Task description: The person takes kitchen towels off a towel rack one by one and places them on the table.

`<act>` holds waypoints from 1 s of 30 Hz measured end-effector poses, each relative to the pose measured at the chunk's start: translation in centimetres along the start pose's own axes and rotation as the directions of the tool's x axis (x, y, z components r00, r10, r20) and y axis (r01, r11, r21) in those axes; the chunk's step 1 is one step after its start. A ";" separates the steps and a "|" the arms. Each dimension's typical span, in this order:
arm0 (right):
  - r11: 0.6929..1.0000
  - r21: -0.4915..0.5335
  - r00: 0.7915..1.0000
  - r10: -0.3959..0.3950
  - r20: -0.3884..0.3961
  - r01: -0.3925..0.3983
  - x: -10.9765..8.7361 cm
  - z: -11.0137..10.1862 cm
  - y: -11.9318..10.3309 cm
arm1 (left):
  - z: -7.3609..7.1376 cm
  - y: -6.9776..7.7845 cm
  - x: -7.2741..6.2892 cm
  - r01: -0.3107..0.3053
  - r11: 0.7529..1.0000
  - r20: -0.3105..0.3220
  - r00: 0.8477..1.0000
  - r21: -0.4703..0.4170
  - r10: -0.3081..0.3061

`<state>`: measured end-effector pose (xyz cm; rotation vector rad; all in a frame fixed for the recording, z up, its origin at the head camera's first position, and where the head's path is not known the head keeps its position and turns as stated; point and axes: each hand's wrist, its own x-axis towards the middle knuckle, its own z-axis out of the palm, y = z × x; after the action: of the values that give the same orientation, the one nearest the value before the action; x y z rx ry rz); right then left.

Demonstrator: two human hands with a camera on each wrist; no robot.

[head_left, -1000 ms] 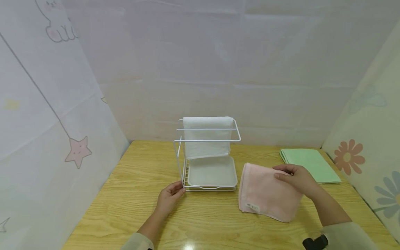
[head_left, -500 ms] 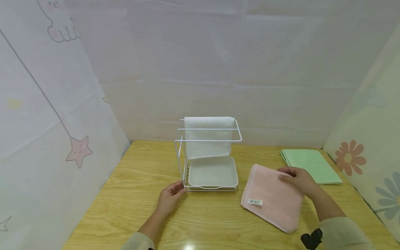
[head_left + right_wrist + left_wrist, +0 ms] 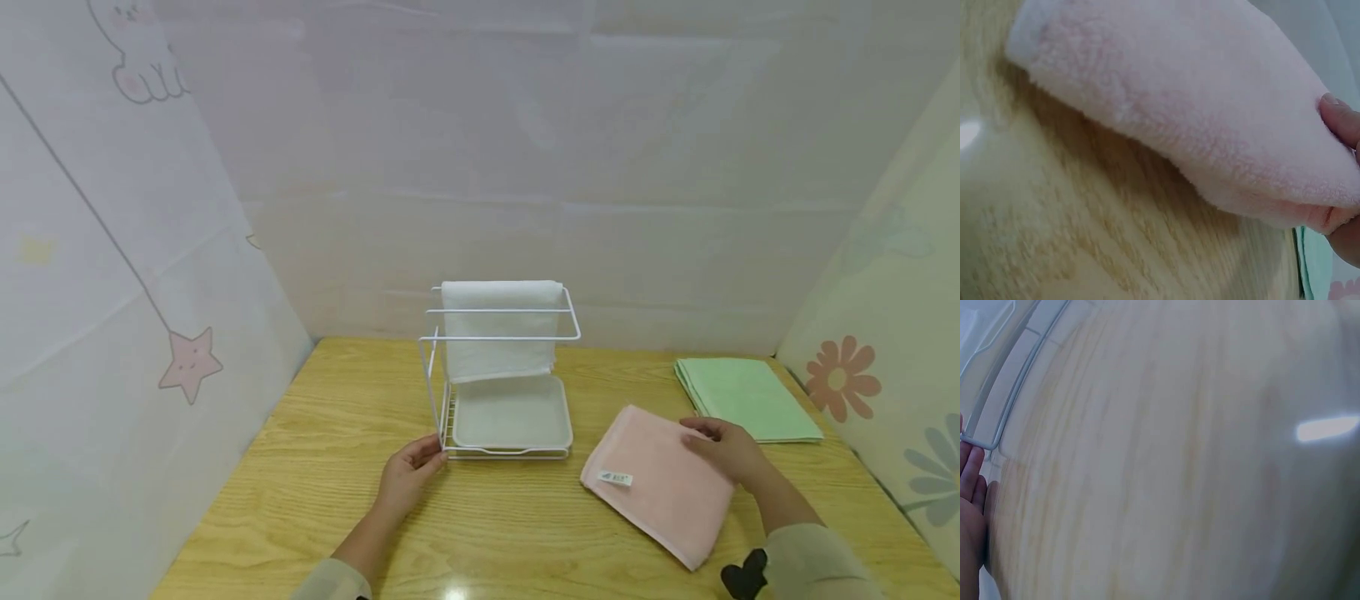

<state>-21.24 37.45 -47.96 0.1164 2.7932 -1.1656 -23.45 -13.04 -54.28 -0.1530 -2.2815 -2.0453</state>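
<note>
A folded pink towel [image 3: 660, 483] with a small white label lies tilted close over the table at the right. My right hand [image 3: 727, 454] pinches its upper right edge, thumb on top and fingers underneath; in the right wrist view the towel [image 3: 1185, 100] shows its fluffy folded side above the wood. With thumb and fingers, my left hand [image 3: 408, 475] grips the front left bottom corner of a white wire rack [image 3: 498, 338]. A white towel [image 3: 495, 358] hangs over the rack's rearmost bar, while the two bars in front of it are bare.
Inside the rack's base sits a shallow whitish tray [image 3: 513, 417]. A folded green towel [image 3: 757, 400] lies at the back right of the wooden table [image 3: 337, 400], just behind my right hand. Printed cloth walls [image 3: 510, 167] enclose the table at the back and sides.
My right hand has moved slightly right and toward me with the pink towel, which has turned and lowered, its label now plainer. The left hand and the rack have stayed put.
</note>
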 end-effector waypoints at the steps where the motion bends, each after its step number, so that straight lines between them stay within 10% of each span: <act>1: 1.000 -0.006 1.000 -0.001 0.000 0.001 0.1 0.1 0.3 | 0.0 0.0 0.0 0.003 1.000 -0.001 1.000 0.002 -0.003; 30: 1.000 -0.015 0.999 0.027 -0.026 -0.028 -2.3 0.6 0.0 | -0.2 -0.3 0.0 0.011 0.999 0.011 1.000 0.033 -0.011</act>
<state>-18.93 36.95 -48.12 0.1692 2.8123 -1.1447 -23.44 -13.31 -54.53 -0.1509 -2.3263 -2.0164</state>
